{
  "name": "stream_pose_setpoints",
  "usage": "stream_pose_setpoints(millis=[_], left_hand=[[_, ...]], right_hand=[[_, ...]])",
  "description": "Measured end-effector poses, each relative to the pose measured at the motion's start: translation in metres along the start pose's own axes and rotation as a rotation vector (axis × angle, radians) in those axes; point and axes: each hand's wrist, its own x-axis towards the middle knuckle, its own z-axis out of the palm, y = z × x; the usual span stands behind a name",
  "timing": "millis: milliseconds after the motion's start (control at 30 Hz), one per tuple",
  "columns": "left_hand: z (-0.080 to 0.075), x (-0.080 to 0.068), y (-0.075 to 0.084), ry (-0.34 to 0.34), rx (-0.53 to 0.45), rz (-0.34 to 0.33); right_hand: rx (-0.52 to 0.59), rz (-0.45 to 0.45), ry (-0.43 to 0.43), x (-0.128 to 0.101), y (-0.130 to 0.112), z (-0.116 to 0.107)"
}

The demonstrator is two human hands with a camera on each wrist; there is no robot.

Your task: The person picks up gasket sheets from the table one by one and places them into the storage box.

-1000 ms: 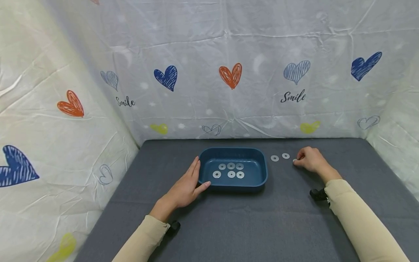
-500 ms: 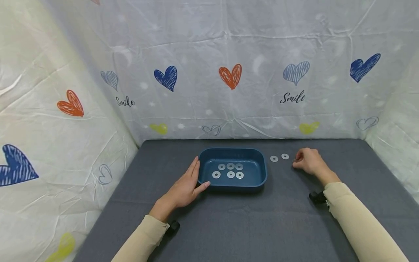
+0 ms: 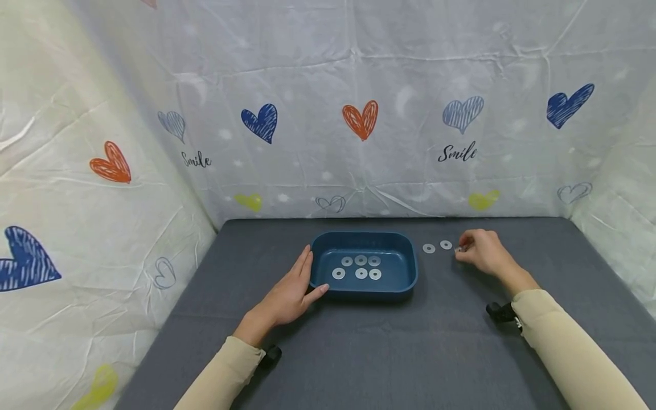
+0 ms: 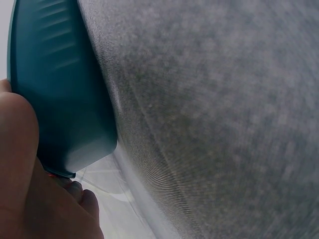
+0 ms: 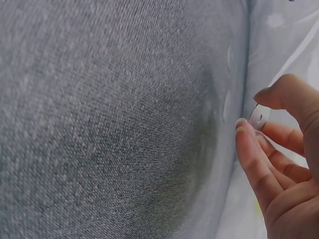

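Observation:
A flat metal washer point(image 5: 259, 117) is pinched between the thumb and fingertips of my right hand point(image 3: 484, 250), held tilted above the cloth in the right wrist view. Just left of that hand, two more washers lie on the table, a nearer one point(image 3: 446, 245) and a farther one point(image 3: 429, 249). My left hand point(image 3: 289, 293) rests against a blue rectangular tray point(image 3: 404, 265), straight fingers along its left side and thumb at the front rim. Several washers point(image 3: 361, 274) lie flat inside the tray in two rows. The tray's outer wall point(image 4: 65, 99) fills part of the left wrist view.
Dark grey cloth point(image 3: 384, 353) covers the table. A white curtain point(image 3: 400, 74) printed with hearts hangs right behind its back edge, and another side of it point(image 3: 61, 210) runs along the left. Black straps with cameras point(image 3: 502, 313) sit on the wrists.
My right hand has shifted slightly left, and the washer in its fingertips now shows tilted. The left hand and the tray stay in place.

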Motion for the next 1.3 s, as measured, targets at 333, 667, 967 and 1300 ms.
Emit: stream_pose_setpoints(millis=[333, 667, 967, 1300], left_hand=[[0.003, 0.0, -0.001, -0.007, -0.001, -0.006], [0.0, 0.0, 0.001, -0.01, -0.002, -0.01], [-0.001, 0.0, 0.001, -0.002, 0.0, -0.007], [-0.001, 0.001, 0.0, -0.002, -0.002, -0.007]], right_hand=[[0.045, -0.05, 0.01, -0.009, -0.006, 0.002], [0.086, -0.087, 0.049, -0.014, -0.018, 0.003], [0.094, -0.146, 0.066, -0.015, -0.031, 0.002], [0.104, -0.198, 0.064, -0.012, -0.046, 0.004]])
